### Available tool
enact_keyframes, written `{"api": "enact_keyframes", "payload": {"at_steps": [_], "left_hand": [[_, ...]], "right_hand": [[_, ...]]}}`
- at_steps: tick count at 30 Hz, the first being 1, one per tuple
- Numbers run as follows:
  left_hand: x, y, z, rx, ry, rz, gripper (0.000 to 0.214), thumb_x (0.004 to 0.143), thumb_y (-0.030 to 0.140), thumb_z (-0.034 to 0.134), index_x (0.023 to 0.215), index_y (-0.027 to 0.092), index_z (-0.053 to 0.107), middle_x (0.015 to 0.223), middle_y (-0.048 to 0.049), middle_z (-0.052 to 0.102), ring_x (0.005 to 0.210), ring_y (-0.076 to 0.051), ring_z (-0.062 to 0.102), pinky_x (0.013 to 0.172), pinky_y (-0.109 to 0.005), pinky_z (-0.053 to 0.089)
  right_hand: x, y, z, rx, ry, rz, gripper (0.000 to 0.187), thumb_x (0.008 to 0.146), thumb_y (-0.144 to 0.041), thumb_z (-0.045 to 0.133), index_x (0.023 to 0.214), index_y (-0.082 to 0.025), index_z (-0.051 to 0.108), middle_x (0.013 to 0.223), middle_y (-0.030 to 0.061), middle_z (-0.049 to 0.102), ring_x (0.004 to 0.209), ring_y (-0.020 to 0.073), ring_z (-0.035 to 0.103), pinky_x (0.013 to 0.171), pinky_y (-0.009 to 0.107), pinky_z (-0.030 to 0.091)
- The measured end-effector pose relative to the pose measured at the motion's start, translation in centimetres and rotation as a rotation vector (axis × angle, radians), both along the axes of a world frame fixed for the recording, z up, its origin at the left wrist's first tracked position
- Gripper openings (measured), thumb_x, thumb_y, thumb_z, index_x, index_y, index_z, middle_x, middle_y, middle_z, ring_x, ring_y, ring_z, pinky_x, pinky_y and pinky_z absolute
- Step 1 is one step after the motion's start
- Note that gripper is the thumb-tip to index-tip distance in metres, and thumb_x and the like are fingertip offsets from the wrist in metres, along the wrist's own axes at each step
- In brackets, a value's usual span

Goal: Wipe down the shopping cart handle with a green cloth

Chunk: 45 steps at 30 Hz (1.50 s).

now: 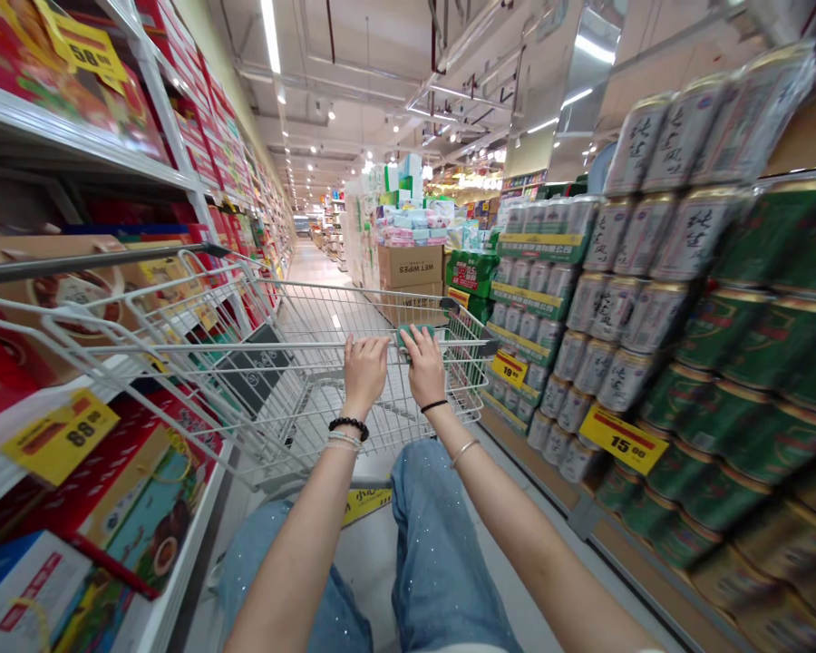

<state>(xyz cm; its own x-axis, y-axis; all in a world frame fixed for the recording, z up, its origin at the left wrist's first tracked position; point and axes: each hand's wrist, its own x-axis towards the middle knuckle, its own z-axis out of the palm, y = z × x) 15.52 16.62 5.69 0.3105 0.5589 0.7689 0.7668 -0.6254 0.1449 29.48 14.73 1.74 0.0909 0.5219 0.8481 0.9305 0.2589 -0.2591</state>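
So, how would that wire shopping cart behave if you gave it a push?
The shopping cart would probably feel stiff, since its rails look like metal. It may be light for its size, with open wire sides. On such a smooth-looking floor it might roll easily, though its wheels aren't clear.

1. White metal shelving [165, 95] lines the left side, yellow price tags [61, 435] hanging at its front edges.
2. A cream wall [235, 80] rises above the shelving's top edge.
3. The pale, glossy floor [304, 260] stretches down a long aisle.
4. Strip lights [270, 36] and small spotlights [331, 112] shine from the ceiling [360, 82], among exposed pipes [459, 45].
5. A reflective pillar [578, 113] stands at the right.
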Motion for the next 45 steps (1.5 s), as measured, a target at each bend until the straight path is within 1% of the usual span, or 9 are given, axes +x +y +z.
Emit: {"api": "enact_keyframes", "payload": {"at_steps": [4,8,15,18,23,30,33,40,45], "left_hand": [[-3.2,-0.4,0.1,0.028,-0.005,0.034,0.036,0.097,0.026,0.037,0.121,0.027,0.064,0.124,-0.0053,0.069,0.124,-0.024,0.054,0.122,-0.053,0.015],[-5.4,-0.8,0.1,0.028,0.001,0.070,0.037,0.096,0.026,0.039,0.125,0.025,0.062,0.132,-0.0053,0.065,0.133,-0.026,0.049,0.123,-0.053,0.012],[-4.5,-0.9,-0.4,0.027,-0.089,0.117,0.036,0.091,0.028,0.047,0.122,0.022,0.063,0.128,-0.0082,0.066,0.130,-0.028,0.050,0.123,-0.052,0.015],[-5.0,-0.8,-0.4,0.024,-0.088,0.108,0.037,0.089,0.027,0.048,0.123,0.022,0.063,0.129,-0.0083,0.066,0.128,-0.028,0.051,0.123,-0.052,0.016],[-5.2,-1.1,-0.1,0.007,-0.074,0.106,0.039,0.085,0.026,0.051,0.122,0.022,0.064,0.127,-0.0082,0.066,0.128,-0.028,0.051,0.123,-0.051,0.017],[-4.3,-1.2,0.0,-0.002,-0.110,0.117,0.042,0.079,0.020,0.053,0.119,0.023,0.065,0.124,-0.0079,0.067,0.126,-0.029,0.051,0.122,-0.052,0.018],[-5.9,-1.0,0.1,-0.001,-0.086,0.105,0.041,0.082,0.020,0.051,0.120,0.025,0.065,0.126,-0.0057,0.067,0.128,-0.028,0.051,0.123,-0.053,0.015],[-13.1,-0.5,0.6,0.089,-0.246,0.327,0.051,0.080,0.024,0.055,0.132,0.022,0.055,0.140,-0.0107,0.058,0.142,-0.034,0.036,0.121,-0.062,0.007],[-12.8,-0.6,0.1,0.102,-0.196,0.339,0.057,0.076,0.022,0.056,0.133,0.022,0.054,0.138,-0.0098,0.059,0.141,-0.033,0.039,0.121,-0.055,0.015]], "right_hand": [[5.8,-1.4,0.0,-0.014,-0.065,-0.040,0.062,0.085,0.001,0.037,0.138,-0.026,0.055,0.148,0.0049,0.052,0.141,0.0181,0.042,0.121,0.043,0.030],[10.9,-1.2,-1.0,0.019,0.103,-0.202,0.063,0.080,0.003,0.035,0.134,-0.019,0.059,0.142,0.0102,0.057,0.140,0.0204,0.044,0.119,0.050,0.030],[6.6,-0.2,-1.5,0.107,0.026,-0.108,0.062,0.081,0.002,0.033,0.133,-0.019,0.059,0.142,0.0076,0.058,0.140,0.0185,0.043,0.120,0.046,0.030],[8.0,-1.0,-1.1,0.062,-0.047,-0.051,0.063,0.080,0.003,0.036,0.134,-0.020,0.058,0.142,0.0069,0.057,0.138,0.0175,0.046,0.119,0.042,0.033],[11.4,-1.4,-1.4,0.055,0.128,-0.169,0.064,0.076,0.003,0.034,0.133,-0.015,0.058,0.142,0.0117,0.057,0.140,0.0200,0.044,0.118,0.048,0.033],[3.2,-0.1,-1.2,0.049,0.101,-0.080,0.067,0.078,0.003,0.033,0.138,-0.018,0.054,0.148,0.0093,0.051,0.144,0.0193,0.038,0.121,0.048,0.028],[3.2,-0.7,-0.9,0.045,-0.010,-0.015,0.066,0.079,0.003,0.035,0.138,-0.020,0.054,0.148,0.0069,0.052,0.142,0.0180,0.041,0.120,0.044,0.031],[10.7,-0.8,-1.8,0.106,0.167,-0.163,0.068,0.070,0.001,0.036,0.132,-0.016,0.058,0.141,0.0115,0.058,0.139,0.0211,0.045,0.117,0.051,0.034],[5.1,0.6,-1.9,0.170,0.272,-0.178,0.068,0.073,0.000,0.033,0.135,-0.018,0.056,0.144,0.0109,0.055,0.144,0.0219,0.037,0.119,0.055,0.028]]}}
